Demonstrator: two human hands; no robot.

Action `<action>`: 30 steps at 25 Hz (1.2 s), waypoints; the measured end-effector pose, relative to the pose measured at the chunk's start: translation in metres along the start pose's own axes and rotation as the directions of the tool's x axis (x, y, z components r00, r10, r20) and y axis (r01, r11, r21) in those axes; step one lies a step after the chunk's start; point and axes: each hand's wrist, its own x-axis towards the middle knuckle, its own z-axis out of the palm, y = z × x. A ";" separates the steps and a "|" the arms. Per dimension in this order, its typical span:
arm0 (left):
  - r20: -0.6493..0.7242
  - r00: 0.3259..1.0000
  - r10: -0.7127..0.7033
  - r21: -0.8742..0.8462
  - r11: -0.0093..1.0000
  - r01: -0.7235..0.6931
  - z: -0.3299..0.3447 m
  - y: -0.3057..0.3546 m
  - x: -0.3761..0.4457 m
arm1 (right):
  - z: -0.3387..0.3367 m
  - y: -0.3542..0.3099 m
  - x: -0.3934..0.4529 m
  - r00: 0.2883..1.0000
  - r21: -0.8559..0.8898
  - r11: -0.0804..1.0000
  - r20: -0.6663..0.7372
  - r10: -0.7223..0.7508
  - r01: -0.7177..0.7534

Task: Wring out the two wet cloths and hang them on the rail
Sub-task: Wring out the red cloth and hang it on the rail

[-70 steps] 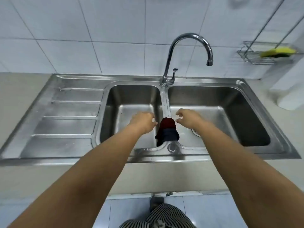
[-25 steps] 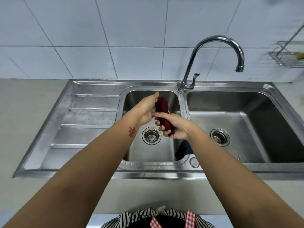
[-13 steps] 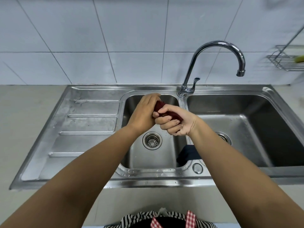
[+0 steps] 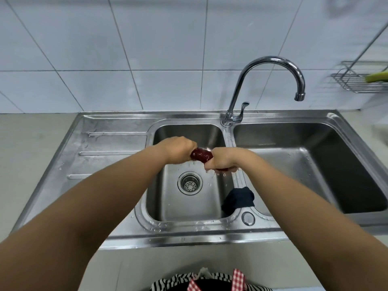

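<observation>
Gripping a twisted dark red cloth above the left basin, the left hand and right hand each curl tightly round one end, drops falling beneath the right fist. A dark blue cloth drapes over the divider between the basins, near the sink's front edge. The right basin lies open beyond it. The faucet arches over the back rim; a wire rack hangs on the wall at right.

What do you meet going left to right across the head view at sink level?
Draining board → left hand → red cloth → right hand → right basin
</observation>
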 end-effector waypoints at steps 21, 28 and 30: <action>0.296 0.948 -0.118 -0.955 -0.051 0.292 0.034 0.056 -0.023 | 0.022 0.027 0.022 0.634 -0.547 0.836 -0.631 -0.448 0.046; -0.204 0.973 -0.106 -0.128 0.989 0.081 0.021 -0.010 -0.007 | 0.003 0.013 0.012 0.979 0.515 0.855 0.145 -0.146 0.051; -0.332 0.943 0.022 -0.021 0.999 -0.031 0.017 -0.020 -0.007 | -0.005 0.014 0.001 0.939 0.688 0.725 0.252 -0.233 -0.005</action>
